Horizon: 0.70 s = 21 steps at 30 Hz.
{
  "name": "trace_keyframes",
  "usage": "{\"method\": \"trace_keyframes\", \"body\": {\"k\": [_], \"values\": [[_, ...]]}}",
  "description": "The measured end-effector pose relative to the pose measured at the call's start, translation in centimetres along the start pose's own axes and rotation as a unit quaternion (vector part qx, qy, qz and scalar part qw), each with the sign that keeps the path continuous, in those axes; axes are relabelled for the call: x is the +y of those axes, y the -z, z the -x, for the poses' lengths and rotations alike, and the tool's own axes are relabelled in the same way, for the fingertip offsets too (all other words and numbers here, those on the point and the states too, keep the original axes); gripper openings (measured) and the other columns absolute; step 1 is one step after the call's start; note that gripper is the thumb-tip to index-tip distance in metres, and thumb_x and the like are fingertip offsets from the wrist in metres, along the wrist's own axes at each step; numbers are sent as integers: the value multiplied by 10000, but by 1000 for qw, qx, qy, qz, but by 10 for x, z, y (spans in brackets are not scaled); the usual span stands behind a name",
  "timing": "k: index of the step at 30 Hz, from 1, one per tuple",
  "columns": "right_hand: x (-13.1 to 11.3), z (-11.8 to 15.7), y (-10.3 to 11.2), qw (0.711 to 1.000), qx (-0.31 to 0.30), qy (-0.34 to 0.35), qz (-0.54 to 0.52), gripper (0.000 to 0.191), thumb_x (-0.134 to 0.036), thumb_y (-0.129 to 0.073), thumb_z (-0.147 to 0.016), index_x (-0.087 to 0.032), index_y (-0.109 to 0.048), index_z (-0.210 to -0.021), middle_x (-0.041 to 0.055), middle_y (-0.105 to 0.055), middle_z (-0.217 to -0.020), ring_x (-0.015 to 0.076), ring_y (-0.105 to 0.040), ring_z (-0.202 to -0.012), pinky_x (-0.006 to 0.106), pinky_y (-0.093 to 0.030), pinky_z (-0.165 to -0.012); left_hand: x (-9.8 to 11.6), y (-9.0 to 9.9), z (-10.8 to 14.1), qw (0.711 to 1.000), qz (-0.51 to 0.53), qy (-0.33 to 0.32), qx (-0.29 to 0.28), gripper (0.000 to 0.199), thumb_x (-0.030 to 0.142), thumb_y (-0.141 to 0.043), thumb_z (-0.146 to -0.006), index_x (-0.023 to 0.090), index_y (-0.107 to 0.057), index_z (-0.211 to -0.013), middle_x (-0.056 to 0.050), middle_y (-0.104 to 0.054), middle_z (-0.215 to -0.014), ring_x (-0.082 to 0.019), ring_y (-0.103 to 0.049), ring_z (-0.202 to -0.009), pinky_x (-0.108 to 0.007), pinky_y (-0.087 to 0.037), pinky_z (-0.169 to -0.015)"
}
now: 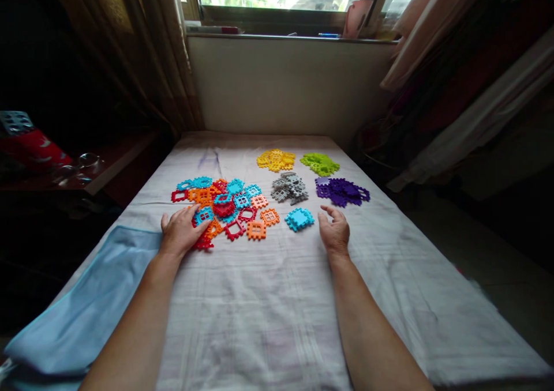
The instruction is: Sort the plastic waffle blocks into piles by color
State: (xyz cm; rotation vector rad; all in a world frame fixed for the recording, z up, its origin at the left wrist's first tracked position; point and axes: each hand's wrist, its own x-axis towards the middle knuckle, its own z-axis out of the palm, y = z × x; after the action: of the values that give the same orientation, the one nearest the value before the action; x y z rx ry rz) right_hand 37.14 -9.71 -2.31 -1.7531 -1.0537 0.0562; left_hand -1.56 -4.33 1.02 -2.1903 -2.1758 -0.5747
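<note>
My left hand [182, 229] reaches over the left side of a mixed pile of red, orange and blue plastic interlocking tiles. Its fingers are spread, and the thumb and forefinger lie around a blue window tile [203, 215], seeming to touch it. My right hand [334, 229] hovers or rests just right of a small blue tile stack [299, 219]. Its fingers are loosely curled, with a gap to the thumb and nothing visible between them. At the mixed pile's near right edge lie an orange window tile [257, 230] and a red frame tile [234, 230].
Sorted heaps of yellow [276, 160], green [320, 164], grey [289, 187] and purple tiles [344, 192] lie farther back on the pale sheet [255, 316]. A light blue cloth [95, 304] covers the left edge. Beyond stand a wall and window; curtains hang left.
</note>
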Motion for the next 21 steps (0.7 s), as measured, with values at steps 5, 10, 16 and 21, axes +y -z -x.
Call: {"method": "trace_keyframes", "body": {"k": [5,10,16,21], "values": [[-2,-2,0,1000,25,8,-1,349,-343,-486,-783,-156,-723,-957,122,-719,-979,259,-642,-930,401,-509,-861,10,5,11,993,67,-45,83,573,467,-592,-827,206,-536,-1335,-131,-670,-1256,-316,-609,-1152,-503,-367,-1083],[-35,19,0,992,-28,120,12,275,-324,-496,-848,-191,-726,-919,98,-740,-918,238,-662,-900,381,-506,-891,48,1,32,968,160,-174,89,670,439,-613,-856,244,-380,-1453,-91,-651,-1300,-262,-605,-1178,-432,-413,-1076],[-73,53,-9,962,-198,176,-66,236,-368,-576,-858,-218,-717,-973,58,-759,-853,187,-688,-762,322,-536,-807,90,-13,53,936,214,-275,52,764,411,-618,-880,292,-225,-1525,-93,-636,-1324,-251,-598,-1214,-476,-420,-1095],[-83,68,-15,948,-270,101,-133,245,-379,-608,-821,-240,-700,-1001,2,-756,-796,141,-652,-616,270,-547,-672,97,-19,61,929,218,-298,40,742,399,-604,-893,289,-240,-1530,-111,-610,-1355,-263,-585,-1235,-480,-454,-1077]]}}
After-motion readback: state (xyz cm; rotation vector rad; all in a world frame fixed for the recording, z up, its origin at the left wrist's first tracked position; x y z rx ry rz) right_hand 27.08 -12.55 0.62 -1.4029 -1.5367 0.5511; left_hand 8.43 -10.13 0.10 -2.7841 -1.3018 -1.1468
